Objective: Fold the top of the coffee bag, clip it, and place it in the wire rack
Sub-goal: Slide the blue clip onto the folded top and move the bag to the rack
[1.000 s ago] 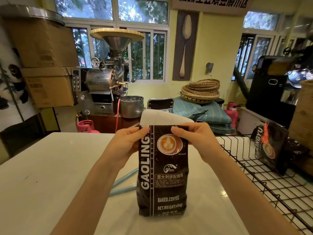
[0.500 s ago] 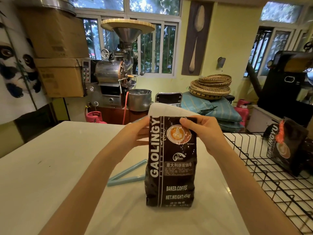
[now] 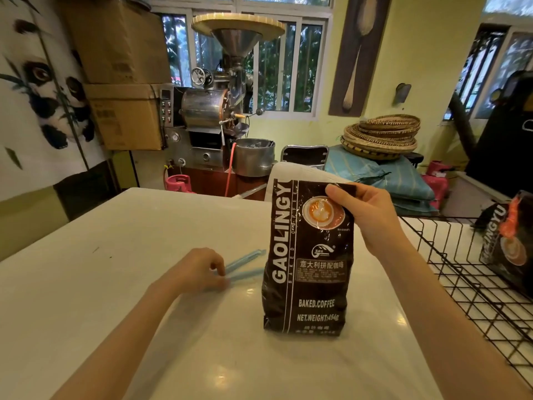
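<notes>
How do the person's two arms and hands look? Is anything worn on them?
Both forearms are bare: no sleeve shows in the picture. The left hand and the right hand wear no gloves, and no ring, watch or bracelet is visible on them. The nails look short and unpainted, though the left hand is a little blurred.

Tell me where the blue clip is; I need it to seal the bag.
The blue clip lies on the white table, just left of the upright coffee bag, at the left hand's fingertips.
</notes>
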Motion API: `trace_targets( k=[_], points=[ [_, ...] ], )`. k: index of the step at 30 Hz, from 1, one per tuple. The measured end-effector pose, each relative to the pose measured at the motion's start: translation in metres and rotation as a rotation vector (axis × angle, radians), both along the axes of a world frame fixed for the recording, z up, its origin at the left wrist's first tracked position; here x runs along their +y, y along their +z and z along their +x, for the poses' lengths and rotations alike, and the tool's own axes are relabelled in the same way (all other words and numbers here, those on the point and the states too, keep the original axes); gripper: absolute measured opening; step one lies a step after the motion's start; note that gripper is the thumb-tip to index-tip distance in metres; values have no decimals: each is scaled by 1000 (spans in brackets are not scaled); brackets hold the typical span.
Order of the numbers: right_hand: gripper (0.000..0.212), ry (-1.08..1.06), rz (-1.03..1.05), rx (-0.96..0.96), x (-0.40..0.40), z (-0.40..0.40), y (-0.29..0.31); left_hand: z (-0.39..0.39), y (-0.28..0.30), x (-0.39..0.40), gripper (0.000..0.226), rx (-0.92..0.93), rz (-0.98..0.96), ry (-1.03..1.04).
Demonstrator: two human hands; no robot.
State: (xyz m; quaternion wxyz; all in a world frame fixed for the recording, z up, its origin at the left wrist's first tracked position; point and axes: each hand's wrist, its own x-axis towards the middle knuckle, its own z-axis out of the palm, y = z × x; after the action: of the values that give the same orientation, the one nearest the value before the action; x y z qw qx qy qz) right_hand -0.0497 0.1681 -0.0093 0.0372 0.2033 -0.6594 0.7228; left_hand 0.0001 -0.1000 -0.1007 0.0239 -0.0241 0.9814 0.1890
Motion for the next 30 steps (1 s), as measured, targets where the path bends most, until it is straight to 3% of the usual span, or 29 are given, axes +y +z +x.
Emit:
trace_targets(
  k=[3,6,8,12,17,24,27,30],
  points=[
    [9,0,-3,-7,1,0,0,-2,18,3,9,90,393,73],
    [10,-2,2,-1,3,1,0,0,45,10,13,293,817,101],
    [8,-3,17,16,4,2,1,3,66,19,14,391,953,22],
    [5,2,4,20,5,4,2,5,97,45,11,494,916,-178],
    [12,-19,6,47,6,5,0,-4,108,69,23,492,954,-266],
    [12,-20,-20,109,5,8,-3,-9,97,93,37,377,1011,-265],
    [19,-42,-24,130,5,9,-2,-11,91,100,38,364,1124,-249],
    [35,-36,52,32,10,9,3,-11,89,102,33,410,1201,-219]
  ],
)
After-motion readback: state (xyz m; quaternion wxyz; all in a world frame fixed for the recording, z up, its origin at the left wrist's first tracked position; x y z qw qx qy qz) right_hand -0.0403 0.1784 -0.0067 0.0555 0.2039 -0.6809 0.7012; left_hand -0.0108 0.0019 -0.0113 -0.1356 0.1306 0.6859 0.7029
